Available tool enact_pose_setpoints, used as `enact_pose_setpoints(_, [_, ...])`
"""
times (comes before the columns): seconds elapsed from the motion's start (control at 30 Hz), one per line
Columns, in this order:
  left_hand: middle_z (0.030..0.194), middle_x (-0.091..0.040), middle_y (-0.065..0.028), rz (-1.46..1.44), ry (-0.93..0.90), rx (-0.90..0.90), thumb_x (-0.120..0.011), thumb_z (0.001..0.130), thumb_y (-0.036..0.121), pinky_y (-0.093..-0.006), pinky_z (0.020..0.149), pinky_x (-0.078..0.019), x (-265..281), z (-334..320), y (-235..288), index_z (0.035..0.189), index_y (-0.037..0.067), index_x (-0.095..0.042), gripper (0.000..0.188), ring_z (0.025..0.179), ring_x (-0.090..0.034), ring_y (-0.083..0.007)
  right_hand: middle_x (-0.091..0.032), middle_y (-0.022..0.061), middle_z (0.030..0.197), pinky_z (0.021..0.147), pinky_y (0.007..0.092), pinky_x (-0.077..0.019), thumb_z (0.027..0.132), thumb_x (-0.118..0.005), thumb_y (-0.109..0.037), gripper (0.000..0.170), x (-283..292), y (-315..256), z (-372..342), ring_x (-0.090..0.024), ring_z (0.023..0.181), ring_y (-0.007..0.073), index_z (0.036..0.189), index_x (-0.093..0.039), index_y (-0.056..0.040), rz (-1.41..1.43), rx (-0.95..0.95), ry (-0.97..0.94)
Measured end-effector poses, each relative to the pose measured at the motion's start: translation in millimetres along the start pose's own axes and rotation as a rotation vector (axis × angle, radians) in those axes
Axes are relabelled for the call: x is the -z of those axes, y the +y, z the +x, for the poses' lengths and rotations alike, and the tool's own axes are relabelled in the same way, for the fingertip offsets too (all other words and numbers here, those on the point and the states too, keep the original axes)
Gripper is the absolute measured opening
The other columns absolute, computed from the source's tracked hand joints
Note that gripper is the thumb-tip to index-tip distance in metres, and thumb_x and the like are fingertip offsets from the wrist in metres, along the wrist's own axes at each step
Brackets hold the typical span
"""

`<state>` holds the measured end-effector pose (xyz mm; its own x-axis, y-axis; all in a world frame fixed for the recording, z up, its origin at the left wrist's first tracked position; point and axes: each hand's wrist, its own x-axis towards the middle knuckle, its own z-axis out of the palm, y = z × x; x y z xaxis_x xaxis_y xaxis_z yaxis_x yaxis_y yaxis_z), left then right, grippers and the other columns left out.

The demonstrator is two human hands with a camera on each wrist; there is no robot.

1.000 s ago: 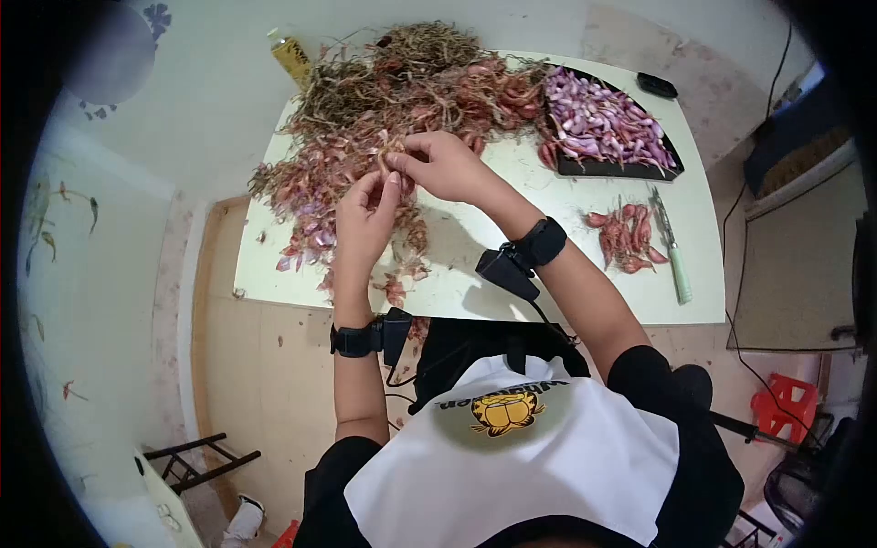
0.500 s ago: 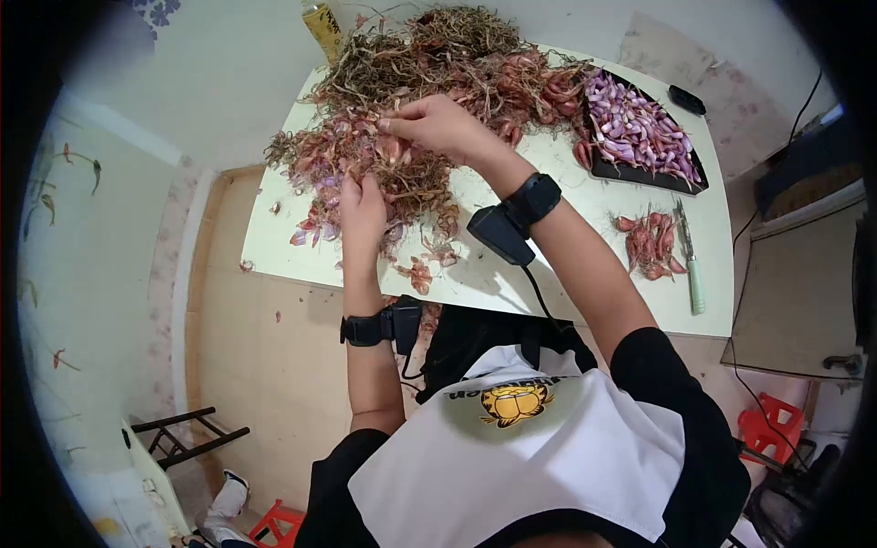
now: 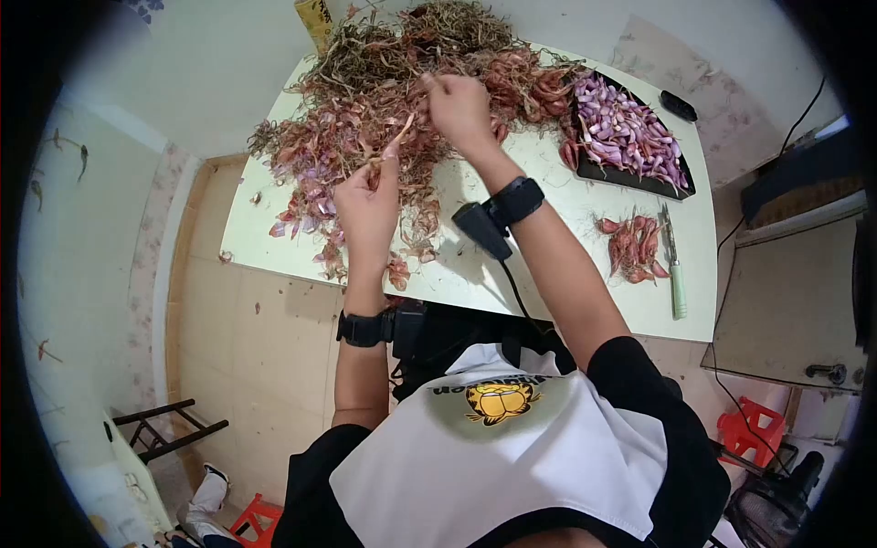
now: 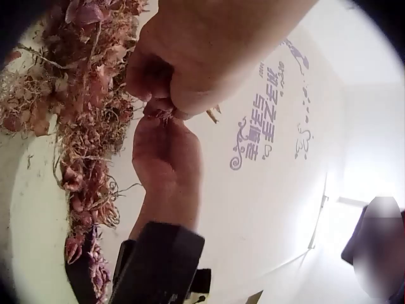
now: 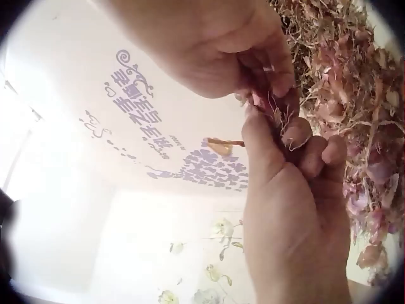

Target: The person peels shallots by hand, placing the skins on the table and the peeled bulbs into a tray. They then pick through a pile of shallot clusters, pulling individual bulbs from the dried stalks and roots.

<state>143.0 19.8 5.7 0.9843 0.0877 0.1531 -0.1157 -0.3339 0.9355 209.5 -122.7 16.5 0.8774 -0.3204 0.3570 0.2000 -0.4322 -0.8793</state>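
Note:
In the head view, my left hand (image 3: pixel 368 215) pinches a tan dry stem (image 3: pixel 404 132) by the thumb, over the near edge of the shallot and peel pile (image 3: pixel 361 119). My right hand (image 3: pixel 461 111) is higher and to its right, fingertips curled together. Both wrist views show the fingertips meeting: a pinkish shallot with thin roots (image 5: pixel 269 106) is held between my right hand (image 5: pixel 215 50) and my left hand (image 5: pixel 294 209). The left wrist view shows my left hand (image 4: pixel 199 54) above my right hand (image 4: pixel 168 155), with fingers covering most of the shallot.
A black tray (image 3: pixel 639 183) of peeled shallots stands at the back right. Nearer lie a small heap of unpeeled shallots (image 3: pixel 632 248) and a green-handled knife (image 3: pixel 677 283). Behind are a yellow-labelled bottle (image 3: pixel 315 23) and a black object (image 3: pixel 678 105). Cables hang from my wrist cameras.
The head view has shifted. Half a second ago my right hand was over the pile with reddish shallots below its fingers; now it is farther back, and a dry stem rises from my left hand.

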Motion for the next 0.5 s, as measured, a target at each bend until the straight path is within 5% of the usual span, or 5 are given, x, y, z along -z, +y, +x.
enact_pose_setpoints(0.1, [0.050,-0.040,0.0060,-0.053,0.068,0.053,-0.054,0.087,0.031,-0.0214,0.040,-0.0239,15.5,-8.7,0.3,0.075,-0.001,-0.064,0.035,0.046,-0.031,-0.0015,-0.060,0.0098,0.057,0.050,0.0276,-0.0435,0.087,-0.051,-0.037,0.040,14.6,12.7,22.8,-0.060,0.055,0.0136,0.079,-0.067,-0.0016,0.019,-0.174,-0.196])
enact_pose_setpoints(0.23, [0.050,-0.039,0.0071,-0.238,0.061,0.114,-0.052,0.089,0.034,-0.0207,0.040,-0.0228,11.0,-1.3,-18.2,0.077,0.000,-0.063,0.037,0.045,-0.030,-0.0011,-0.062,0.0075,0.063,0.050,0.0243,-0.0430,0.086,-0.055,-0.032,0.036,-1.8,-12.0,3.8,-0.059,0.060,0.0083,0.079,-0.066,0.0012,-0.265,-0.055,-0.437])
enact_pose_setpoints(0.3, [0.050,-0.040,0.0063,-0.134,0.079,0.082,-0.051,0.089,0.035,-0.0211,0.039,-0.0234,9.4,2.4,-17.8,0.077,-0.001,-0.062,0.039,0.045,-0.029,-0.0015,-0.063,0.0062,0.070,0.055,0.0238,-0.0445,0.083,-0.060,-0.024,0.027,-13.3,-11.4,-9.5,-0.058,0.064,0.0093,0.083,-0.066,0.0027,0.238,-0.145,-0.732])
enact_pose_setpoints(0.43, [0.049,-0.041,0.0050,-0.194,0.100,-0.103,-0.052,0.089,0.034,-0.0217,0.039,-0.0241,4.1,5.6,-21.2,0.074,-0.002,-0.060,0.039,0.045,-0.028,-0.0020,-0.063,0.0054,0.073,0.058,0.0239,-0.0441,0.082,-0.062,-0.018,0.021,-44.0,4.9,-16.7,-0.055,0.062,0.0099,0.084,-0.066,0.0028,0.444,-0.220,-0.525])
enact_pose_setpoints(0.5, [0.051,-0.039,0.0064,0.122,0.136,0.084,-0.051,0.089,0.030,-0.0220,0.041,-0.0247,8.4,4.3,-9.1,0.086,-0.002,-0.065,0.035,0.047,-0.028,-0.0022,-0.063,0.0059,0.074,0.058,0.0240,-0.0442,0.082,-0.061,-0.012,0.016,-52.5,6.6,-18.1,-0.055,0.062,0.0109,0.085,-0.066,0.0035,0.527,-0.341,-0.442])
